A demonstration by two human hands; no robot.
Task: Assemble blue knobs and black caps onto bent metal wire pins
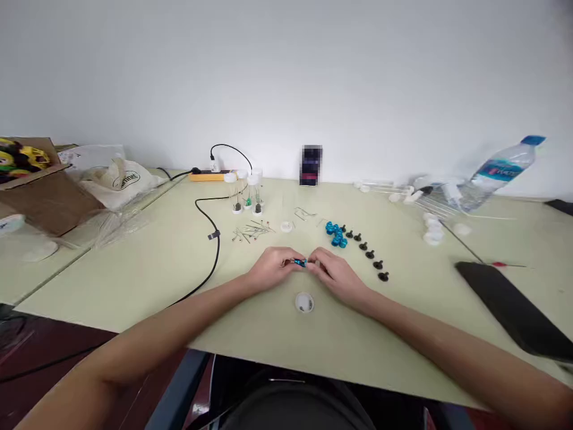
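Here, both hands are meeting at the middle of the pale green tabletop [134,280], pinching a small blue metal part with a dark end [299,262] between them; the left hand [271,269] is closing its fingertips on the part's left end, and the right hand [335,275] is gripping the other end, though whether it is also holding a separate pin or screw is too small to tell. A small round white lid holding something dark [304,302] is sitting just at 6 o'clock of the hands, near but not touching them. At 1 o'clock a cluster of blue metal pieces [335,233] is lying beside a row of little black knobs [364,246] running off toward 3 o'clock. At 11 o'clock, thin metal pins [251,231] are lying scattered in front of clear vials with white caps [247,192]. To do this join well, I judge the left hand should be holding the part steady and low over the table while the right is turning or pressing squarely along its axis, so nothing slips and rolls away
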